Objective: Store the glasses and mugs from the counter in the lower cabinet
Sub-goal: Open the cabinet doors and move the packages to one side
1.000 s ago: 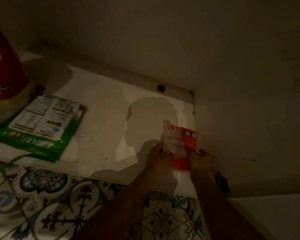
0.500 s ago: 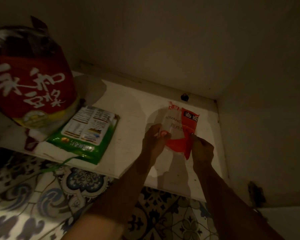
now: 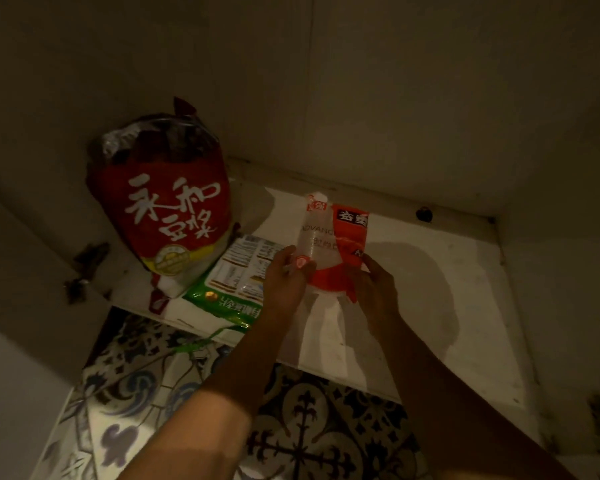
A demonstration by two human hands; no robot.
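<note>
**Two hands shift a pouch inside a dim lower cabinet**

The view looks down into an open lower cabinet (image 3: 447, 306) in poor light. Its pale shelf sits just above a patterned tile floor (image 3: 291, 427). Two bare forearms reach in from the bottom of the frame.

The left hand (image 3: 284, 282) and the right hand (image 3: 374, 282) hold a red and clear plastic pouch (image 3: 336, 237) between them, near the middle of the shelf. The fingers of both hands are curled round the lower part of the pouch, the left on its clear side and the right on its red side. The pouch stands roughly upright. Whether its base touches the shelf cannot be told.

At the back left stands a tall red bag (image 3: 167, 206) with large white characters. A flat green packet (image 3: 236, 282) lies on the shelf just beside it, partly hidden by the left hand. A small dark round object (image 3: 424, 214) sits at the back edge. The right half of the shelf is bare.

No glasses or mugs are in view, and neither is the table they are to come from. The step in hand looks like rearranging, to make room on the shelf. The next move probably calls for setting the pouch down close to the other packages on the left. With both hands free, the person can then fetch the first glass or mug.
</note>
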